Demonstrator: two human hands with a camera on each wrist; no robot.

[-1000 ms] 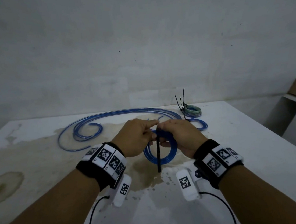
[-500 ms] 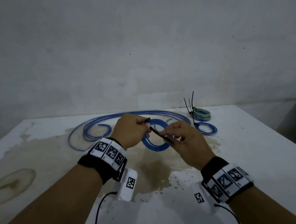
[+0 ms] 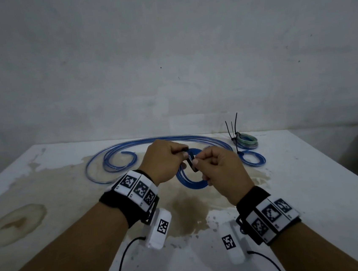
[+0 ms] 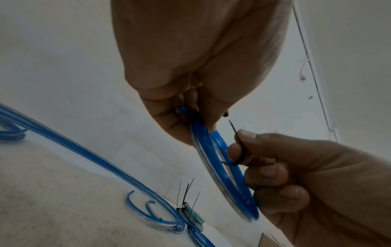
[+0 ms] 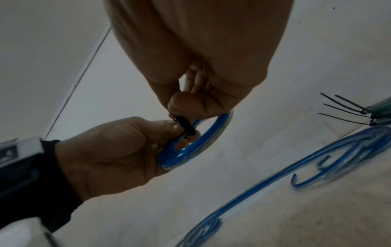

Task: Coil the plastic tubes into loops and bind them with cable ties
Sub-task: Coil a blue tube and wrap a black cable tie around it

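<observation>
Head view: both hands hold a blue tube coil point(image 3: 188, 179) above the bench point(image 3: 300, 188); left hand point(image 3: 161, 157) grips the coil, right hand point(image 3: 220, 170) pinches the black cable tie point(image 3: 190, 163) (wrapped around the coil).

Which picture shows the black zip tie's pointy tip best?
The left wrist view: the black cable tie shows its tip clear of the right hand. The head view and right wrist view show only a short dark piece between fingers.

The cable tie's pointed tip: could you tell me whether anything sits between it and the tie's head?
Nothing visible does. The right hand pinches the cable tie, its tip free in air; the head sits at the left hand atop the blue coil.
</observation>
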